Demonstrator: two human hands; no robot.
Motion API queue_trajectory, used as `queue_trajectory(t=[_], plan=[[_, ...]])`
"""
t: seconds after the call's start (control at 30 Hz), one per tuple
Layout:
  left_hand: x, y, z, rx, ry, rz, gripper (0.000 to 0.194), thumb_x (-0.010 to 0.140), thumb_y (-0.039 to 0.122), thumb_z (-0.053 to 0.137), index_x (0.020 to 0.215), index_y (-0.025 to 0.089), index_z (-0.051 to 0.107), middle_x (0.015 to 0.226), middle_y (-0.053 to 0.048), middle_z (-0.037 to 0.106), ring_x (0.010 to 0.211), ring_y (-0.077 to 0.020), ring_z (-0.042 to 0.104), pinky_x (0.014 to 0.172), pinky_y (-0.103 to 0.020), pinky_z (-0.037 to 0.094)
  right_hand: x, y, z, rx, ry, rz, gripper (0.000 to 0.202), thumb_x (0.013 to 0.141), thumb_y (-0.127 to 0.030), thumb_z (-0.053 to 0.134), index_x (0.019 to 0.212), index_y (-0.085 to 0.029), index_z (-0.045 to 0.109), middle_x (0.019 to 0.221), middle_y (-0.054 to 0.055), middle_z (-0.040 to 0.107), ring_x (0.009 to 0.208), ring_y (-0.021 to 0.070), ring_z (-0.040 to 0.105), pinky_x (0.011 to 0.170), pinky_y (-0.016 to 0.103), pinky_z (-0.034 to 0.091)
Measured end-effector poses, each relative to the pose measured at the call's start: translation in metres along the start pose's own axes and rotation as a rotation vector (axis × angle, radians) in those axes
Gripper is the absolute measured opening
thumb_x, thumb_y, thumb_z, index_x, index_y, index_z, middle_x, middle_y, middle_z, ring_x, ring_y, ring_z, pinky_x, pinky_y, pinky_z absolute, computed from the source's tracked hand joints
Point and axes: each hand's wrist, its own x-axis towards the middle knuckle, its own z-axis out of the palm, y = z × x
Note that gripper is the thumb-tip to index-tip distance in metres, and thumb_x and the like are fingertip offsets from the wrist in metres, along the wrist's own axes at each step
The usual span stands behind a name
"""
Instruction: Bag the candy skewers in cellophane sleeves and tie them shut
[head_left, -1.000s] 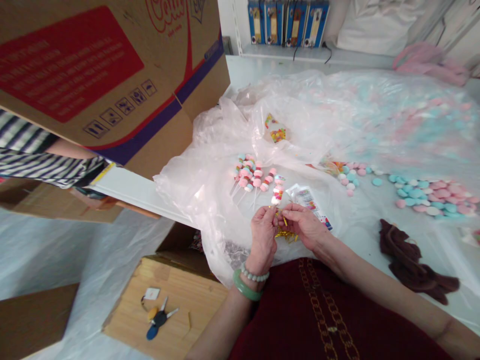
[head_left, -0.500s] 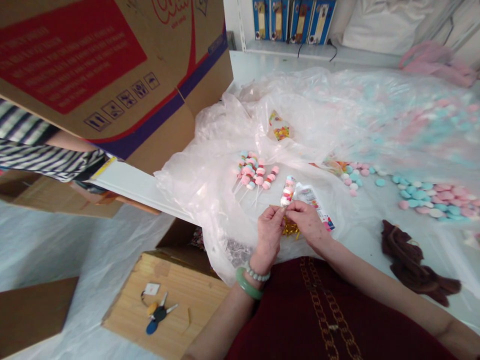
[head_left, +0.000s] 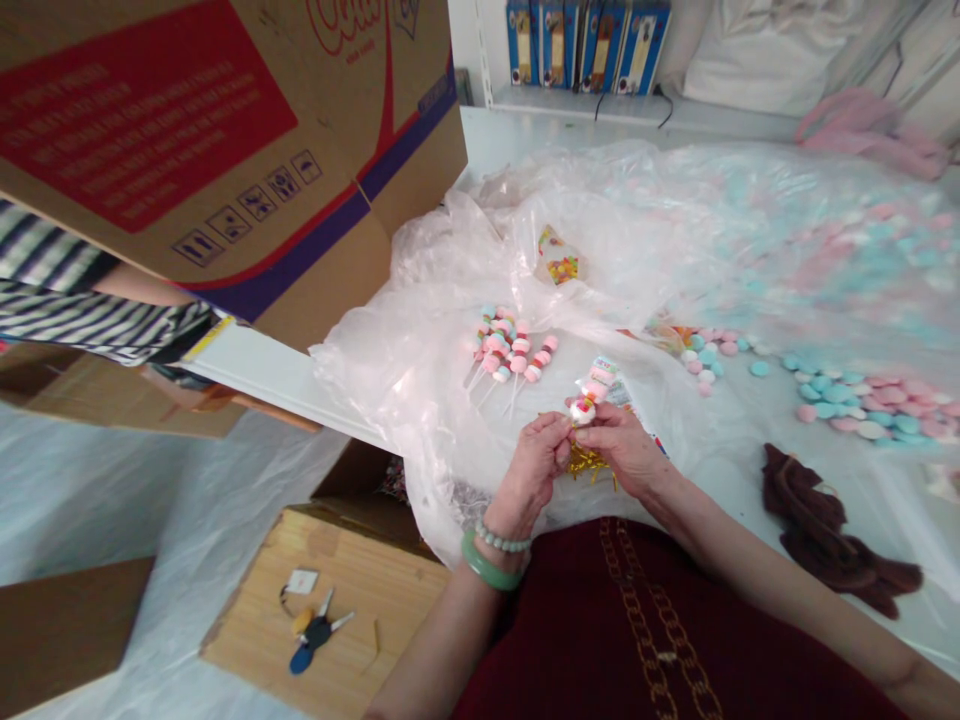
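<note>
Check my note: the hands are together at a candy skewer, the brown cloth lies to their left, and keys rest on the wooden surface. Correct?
No: the brown cloth lies to the right, not left, of the left hand and right hand, as the head view shows. They are together at the candy skewer, and keys rest on the wooden surface.

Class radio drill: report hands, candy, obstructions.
Bare left hand, bare right hand meet at base of pink-and-white wrapped candy skewer. Shiny gold strips below. No blockage seen.
</note>
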Motion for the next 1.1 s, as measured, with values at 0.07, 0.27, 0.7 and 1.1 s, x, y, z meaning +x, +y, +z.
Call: queue_trajectory(t=[0.07, 0.27, 0.7, 1.1], plan=[[-0.002, 0.01, -0.005, 0.014, -0.16, -0.068, 0.036, 0.068, 0.047, 0.072, 0.062, 0.015, 0.055, 0.043, 0.008, 0.033, 0.039, -0.0032, 0.018, 0.041, -0.021, 0.01, -0.005, -0.006, -0.002, -0.136, -0.061, -0.07, 0.021, 0.062, -0.029, 0.074, 0.081, -0.021, 0.069, 0.077, 0.0, 0.066, 0.072, 0.0174, 0.057, 0.073, 0.033, 0.043], [-0.014, 0.058, -0.025, 0.331, -0.441, -0.169, 0.036, 0.064, 0.046, 0.072, 0.052, 0.015, 0.059, 0.04, 0.004, 0.037, 0.039, -0.005, 0.024, 0.042, -0.022, 0.01, -0.033, -0.028, 0.0, -0.695, -0.232, -0.403, 0.014, 0.075, -0.036, 0.066, 0.066, -0.025, 0.064, 0.068, 0.004, 0.06, 0.072, 0.0218, 0.052, 0.076, 0.04, 0.04], [-0.015, 0.063, 0.04, 0.839, 0.407, 0.754, 0.01, 0.086, 0.018, 0.051, 0.083, 0.019, 0.061, 0.081, -0.007, 0.059, 0.079, -0.0196, 0.053, 0.082, -0.032, 0.042, 0.027, -0.084, 0.031, -0.673, -0.062, -0.431, 0.017, 0.076, -0.03, 0.05, 0.061, -0.022, 0.05, 0.054, 0.0, 0.043, 0.056, 0.0152, 0.039, 0.057, 0.031, 0.032], [-0.027, 0.083, -0.021, 0.214, -0.182, -0.02, 0.04, 0.072, 0.05, 0.07, 0.093, 0.016, 0.069, 0.069, -0.006, 0.061, 0.046, -0.0098, 0.045, 0.041, -0.023, 0.033, 0.02, -0.071, 0.026, -0.672, -0.222, -0.414, 0.018, 0.073, -0.029, 0.063, 0.059, -0.021, 0.056, 0.061, 0.002, 0.05, 0.068, 0.0166, 0.046, 0.066, 0.031, 0.035]])
